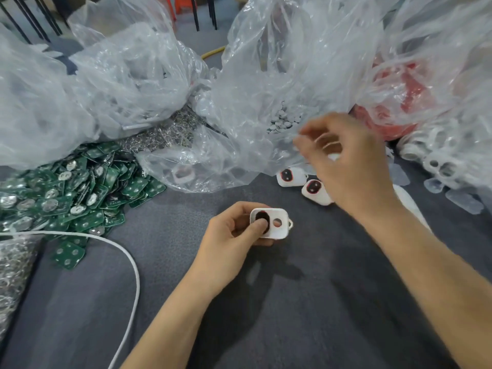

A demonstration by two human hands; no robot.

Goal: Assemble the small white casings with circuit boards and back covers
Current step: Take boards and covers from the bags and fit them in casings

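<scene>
Grips white casing in left grip just above the surface, thumb on its dark pad, long axis left-right, open hole toward the right. Hangs right grip beyond, up-right, beside the disc bag; fingers curled, blurred, contents unclear. Finds circuit boards heaped far left, nearer the left grip.

Grey cloth: board pile left, white cable front-left, bags behind, two casings centre-right, clear covers right.
</scene>
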